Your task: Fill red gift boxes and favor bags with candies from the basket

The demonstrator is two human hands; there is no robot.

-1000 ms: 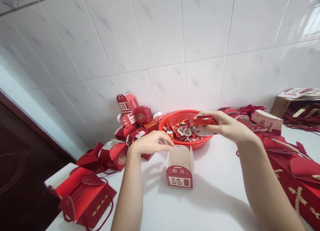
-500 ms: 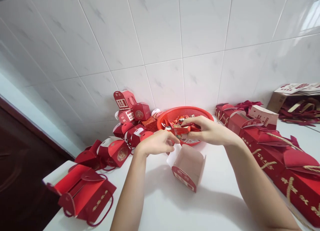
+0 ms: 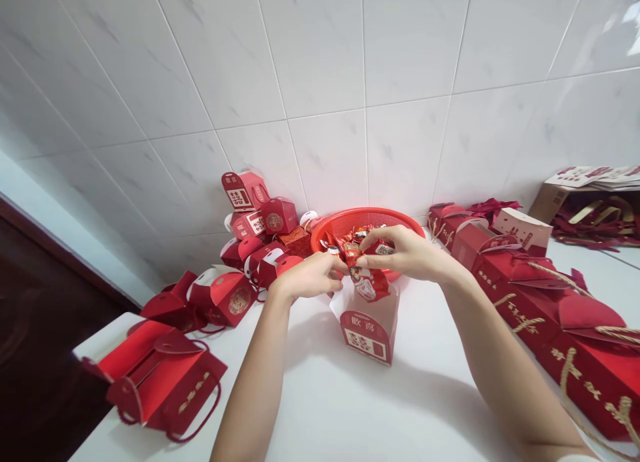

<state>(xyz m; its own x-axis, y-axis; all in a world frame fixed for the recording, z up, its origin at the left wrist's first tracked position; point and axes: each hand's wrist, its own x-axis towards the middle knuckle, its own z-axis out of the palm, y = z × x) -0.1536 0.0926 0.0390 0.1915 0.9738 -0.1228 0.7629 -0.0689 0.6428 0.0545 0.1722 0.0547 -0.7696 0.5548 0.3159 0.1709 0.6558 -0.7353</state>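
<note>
In the middle of the white tabletop stands a small red paper gift box (image 3: 367, 342), upright and open at the top, with white characters on its front. The curled fingers of my left hand (image 3: 311, 275) are closed at its back left flap. Over the box opening, my right hand (image 3: 405, 254) pinches red-wrapped candy (image 3: 369, 279), whose lower end hangs at the opening. Just behind is a red plastic basket (image 3: 373, 215) with more wrapped candies in it, partly hidden by my hands.
Several red boxes (image 3: 240, 299) are piled on the left, and an open one with a cord handle (image 3: 173, 375) sits nearest. A row of red boxes with gold rope (image 3: 530, 302) lines the right side. Behind it lies a cardboard box (image 3: 550, 199) with ribbons. A tiled wall (image 3: 330, 155) closes the back.
My right hand has lifted red-wrapped candy from the basket and brought it over the box. The box has tipped from leaning back to upright. The camera view has shifted slightly.
</note>
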